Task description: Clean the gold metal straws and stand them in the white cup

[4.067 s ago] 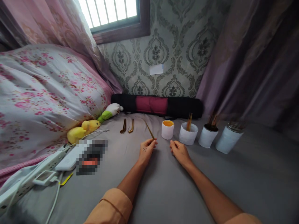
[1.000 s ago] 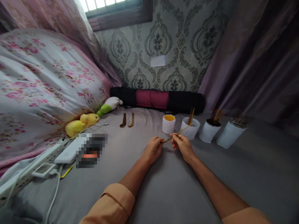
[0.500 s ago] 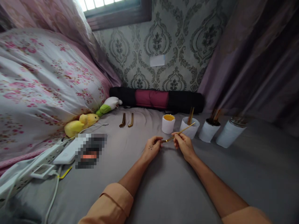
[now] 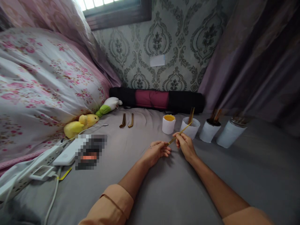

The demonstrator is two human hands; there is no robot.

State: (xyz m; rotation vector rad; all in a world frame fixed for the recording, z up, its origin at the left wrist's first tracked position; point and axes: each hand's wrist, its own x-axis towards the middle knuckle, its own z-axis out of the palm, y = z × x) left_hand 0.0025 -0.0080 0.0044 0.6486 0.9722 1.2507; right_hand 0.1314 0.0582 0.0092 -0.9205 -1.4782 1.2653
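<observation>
My right hand (image 4: 186,145) is closed in a pinch on a thin golden stick (image 4: 182,132), which slants up and right toward the white cups. My left hand (image 4: 156,151) lies on the grey sheet (image 4: 164,193) with its fingers loosely apart, its fingertips just beside the stick's lower end. Right behind the hands stands a row of white cups: one with yellow filling (image 4: 168,125), a second cup (image 4: 190,129) with golden sticks in it, and a third cup (image 4: 209,132) holding dark sticks.
A fourth white container (image 4: 228,135) ends the row. Two bent golden pieces (image 4: 127,120) lie further back. A black and red roll (image 4: 157,99) lines the wall. Plush toys (image 4: 79,125), a power bank (image 4: 69,153), a power strip (image 4: 25,175) and a floral duvet (image 4: 42,84) fill the left.
The stick went from my left hand alone to both hands, then to my right hand's pinch. My left hand has just let go and opened, and the stick tilted up steeper.
</observation>
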